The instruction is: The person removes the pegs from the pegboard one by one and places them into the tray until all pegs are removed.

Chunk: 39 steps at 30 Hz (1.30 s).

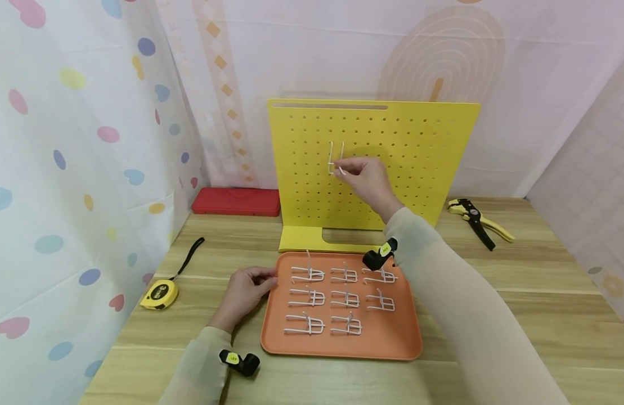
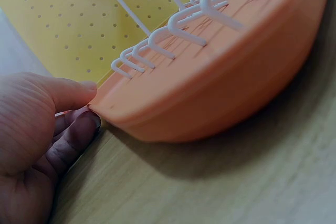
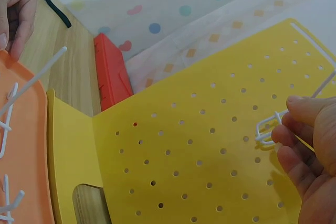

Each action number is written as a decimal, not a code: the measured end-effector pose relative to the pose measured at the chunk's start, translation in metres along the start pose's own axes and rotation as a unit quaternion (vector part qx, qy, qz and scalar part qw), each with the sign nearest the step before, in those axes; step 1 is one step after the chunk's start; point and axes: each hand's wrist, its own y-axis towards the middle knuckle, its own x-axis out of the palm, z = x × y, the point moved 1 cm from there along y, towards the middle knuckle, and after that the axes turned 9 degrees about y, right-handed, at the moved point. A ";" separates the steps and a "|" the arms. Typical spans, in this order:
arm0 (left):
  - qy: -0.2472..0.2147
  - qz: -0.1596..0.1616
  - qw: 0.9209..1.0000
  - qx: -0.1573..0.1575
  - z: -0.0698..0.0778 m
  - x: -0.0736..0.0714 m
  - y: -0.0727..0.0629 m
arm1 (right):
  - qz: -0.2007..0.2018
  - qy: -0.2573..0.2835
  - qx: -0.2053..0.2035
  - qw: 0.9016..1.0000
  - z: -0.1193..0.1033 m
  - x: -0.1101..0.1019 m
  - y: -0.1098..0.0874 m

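A white wire pegboard hook (image 1: 330,154) is pinched between the thumb and fingers of my right hand (image 1: 371,181). It lies close against the front of the yellow pegboard (image 1: 418,194), left of the board's middle, its two prongs pointing up. The right wrist view shows the hook's looped end (image 3: 261,132) just past the fingertips; part of its wire is hidden by them. My left hand (image 1: 246,292) grips the left rim of an orange tray (image 1: 393,340), thumb on top and fingers beneath. Several similar hooks (image 1: 346,298) lie on the tray in rows.
A red case (image 1: 236,201) lies left of the pegboard. Nearer on the left is a yellow tape measure (image 1: 161,293) with a black strap. Yellow-and-black wire strippers (image 1: 476,219) lie at the right. Patterned curtains (image 1: 104,169) stand around the wooden table (image 1: 544,281).
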 end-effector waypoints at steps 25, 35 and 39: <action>0.001 0.001 1.000 -0.005 -0.003 -0.003 0.000 | 0.019 0.022 -0.064 0.998 -0.010 -0.027 -0.041; -0.001 0.000 1.000 -0.013 -0.003 -0.003 0.000 | 0.039 0.015 -0.098 0.994 -0.006 -0.051 -0.073; -0.001 -0.001 1.000 -0.015 -0.003 -0.003 0.000 | 0.036 0.039 -0.108 0.993 -0.003 -0.057 -0.089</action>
